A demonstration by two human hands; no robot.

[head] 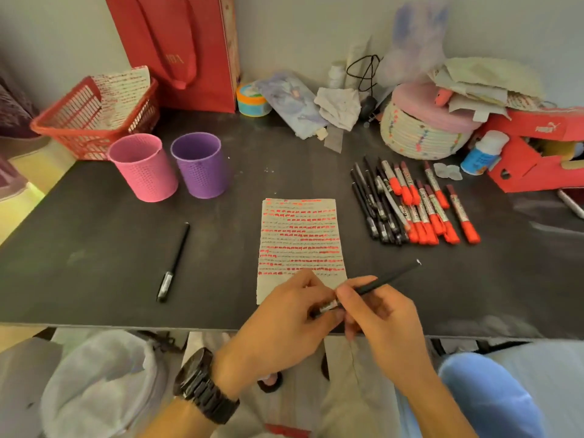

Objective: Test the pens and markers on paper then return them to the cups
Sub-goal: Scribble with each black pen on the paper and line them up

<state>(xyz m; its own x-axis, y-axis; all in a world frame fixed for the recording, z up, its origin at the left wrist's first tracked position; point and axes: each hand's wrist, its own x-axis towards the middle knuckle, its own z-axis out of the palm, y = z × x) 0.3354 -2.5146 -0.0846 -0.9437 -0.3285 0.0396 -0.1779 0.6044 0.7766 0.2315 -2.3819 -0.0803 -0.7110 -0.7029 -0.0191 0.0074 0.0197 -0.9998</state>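
Over scribbled paper (300, 241), left hand (284, 327) and right hand (387, 320) pinch slim black pen (390, 277).

A chunky black wristwatch (202, 385) – link band, dark dial – on the left wrist; forearms bare.

Both hands are held close together low in the middle of the view, with the forearms angled in from the bottom edge. The left hand (284, 324) is curled, thumb and fingertips pinched on the near end of a black pen (387, 279). The right hand (385, 320) is wrapped round the barrel right beside it, knuckles up, pretty much touching the left.
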